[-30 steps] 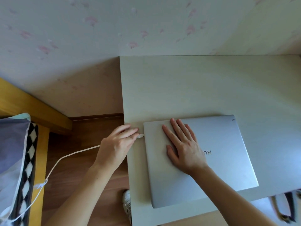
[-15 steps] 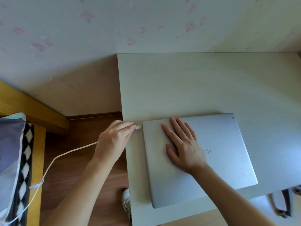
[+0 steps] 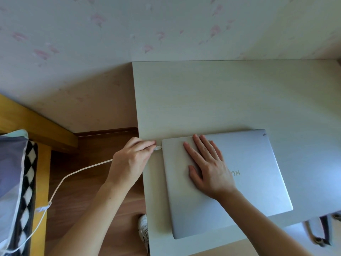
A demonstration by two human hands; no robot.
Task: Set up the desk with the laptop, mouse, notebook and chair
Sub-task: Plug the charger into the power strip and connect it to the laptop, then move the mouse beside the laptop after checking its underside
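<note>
A closed silver laptop [image 3: 254, 174] lies on the pale desk [image 3: 221, 97] near its front left corner. My right hand [image 3: 206, 163] rests flat on the lid, fingers spread. My left hand [image 3: 132, 159] pinches the plug of a white charging cable [image 3: 73, 174] right at the laptop's left edge, close to its far corner. The cable trails down to the left over the floor. No mouse or notebook is in view.
A wooden bed frame [image 3: 42, 124] with patterned bedding [image 3: 14, 182] stands at the left. Wood floor [image 3: 88, 191] lies between bed and desk. A white shoe [image 3: 144, 230] shows by the desk's edge. A grey item with dark straps [image 3: 321, 230] shows at the bottom right. Floral wallpaper backs the desk.
My left hand has slid the cable plug a little farther back along the laptop's left edge. My right hand has stayed flat on the lid.
</note>
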